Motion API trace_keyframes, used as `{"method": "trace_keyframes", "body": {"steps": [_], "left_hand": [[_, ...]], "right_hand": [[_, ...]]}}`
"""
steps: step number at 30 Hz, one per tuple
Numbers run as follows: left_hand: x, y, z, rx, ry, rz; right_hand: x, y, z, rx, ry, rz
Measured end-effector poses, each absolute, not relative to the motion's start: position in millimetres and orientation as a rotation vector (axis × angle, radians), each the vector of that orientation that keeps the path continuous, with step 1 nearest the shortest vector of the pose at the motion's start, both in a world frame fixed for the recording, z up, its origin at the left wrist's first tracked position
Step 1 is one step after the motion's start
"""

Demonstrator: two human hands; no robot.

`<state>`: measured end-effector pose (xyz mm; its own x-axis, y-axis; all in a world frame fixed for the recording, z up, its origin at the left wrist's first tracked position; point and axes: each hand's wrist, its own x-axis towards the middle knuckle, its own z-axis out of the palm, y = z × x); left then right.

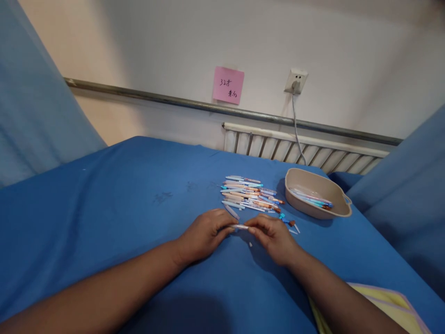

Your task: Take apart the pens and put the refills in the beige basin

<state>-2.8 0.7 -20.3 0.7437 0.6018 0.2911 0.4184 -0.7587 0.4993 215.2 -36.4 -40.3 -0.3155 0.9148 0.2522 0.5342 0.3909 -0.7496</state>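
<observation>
Between my two hands a thin whitish pen (240,226) is held level, just above the blue cloth (146,181). My left hand (205,233) pinches its left end with thumb and fingers. At the other end, my right hand (273,235) pinches it in the same way; the fingers cover both ends. Right behind my left fingertips lies a loose pale pen barrel (232,212). Farther back is a spread of several pens and pen parts (248,192), white, peach, blue and brown. A small white piece (251,244) rests on the cloth below the held pen.
A beige plastic basket (344,211) with several pens in it stands at the right. Small blue, brown and white parts (290,222) lie before it. A yellow cloth-like item (385,301) is under my right forearm. Behind the table are a radiator (267,144) and a plugged-in socket (296,82).
</observation>
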Motion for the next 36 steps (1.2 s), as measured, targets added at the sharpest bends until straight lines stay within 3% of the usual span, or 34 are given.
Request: {"method": "trace_keyframes", "body": {"steps": [4, 12, 20, 28, 36], "left_hand": [[-2.6, 0.5, -18.0, 2.591, 0.759, 0.631], [1.3, 0.0, -20.0, 2.324, 0.840, 0.572], [-2.0, -3.3, -15.6, 2.672, 0.703, 0.602], [1.0, 0.0, -20.3, 2.465, 0.805, 0.499], [0.0, -2.8, -15.1, 2.585, 0.769, 0.518]], "right_hand": [[211.7, -34.6, -46.4, -1.279, -1.812, 1.011], [211.3, -45.9, -33.9, -1.305, -2.212, 0.397], [205.6, -43.3, -39.0, -1.339, -2.064, 0.817], [206.2, -47.5, -34.7, -1.443, -2.172, 0.506], [204.2, -45.0, -35.3, -1.358, -2.149, 0.688]]}}
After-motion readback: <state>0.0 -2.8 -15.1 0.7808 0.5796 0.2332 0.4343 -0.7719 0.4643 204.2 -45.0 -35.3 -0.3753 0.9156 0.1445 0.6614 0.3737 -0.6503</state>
